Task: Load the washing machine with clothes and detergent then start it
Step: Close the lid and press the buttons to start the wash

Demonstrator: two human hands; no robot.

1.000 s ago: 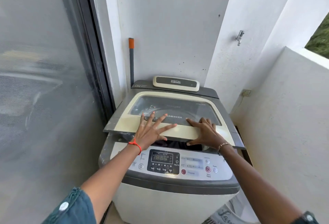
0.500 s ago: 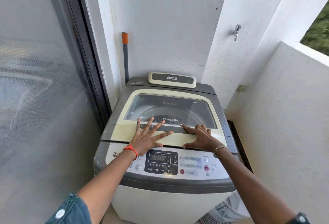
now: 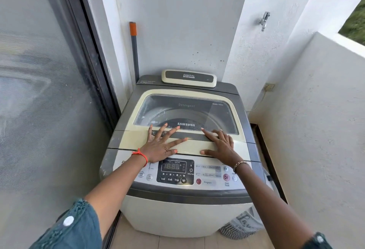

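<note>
Pressing down on the cream front strip of the lid (image 3: 132,140), both hands lie palm-down with straight fingers. The left hand (image 3: 162,146) has its fingers fanned wide, the fingertips reaching the lower edge of the lid's window (image 3: 187,108) and the thumb pointing right along the strip. The right hand (image 3: 222,146) sits just beside it, apart from it, fingers closer together and angled toward the middle, thumb stretched left near the strip's front edge. A red string bracelet (image 3: 142,154) circles the left wrist and a beaded bracelet (image 3: 240,163) the right.

The lid lies flat and shut on top of the washing machine (image 3: 177,215), which stands in a narrow corner between a glass door (image 3: 39,90) on the left and a white wall on the right. Through the window the drum's rim shows; what is inside cannot be told. Below the hands runs the control panel (image 3: 209,171), its display (image 3: 173,166) lit and the start button (image 3: 226,177) near the right wrist, untouched. A pole with an orange tip (image 3: 134,47) leans behind the machine, a tap (image 3: 264,20) sticks out of the wall, and a printed laundry bag (image 3: 245,225) sits on the floor at the machine's right front corner.
</note>
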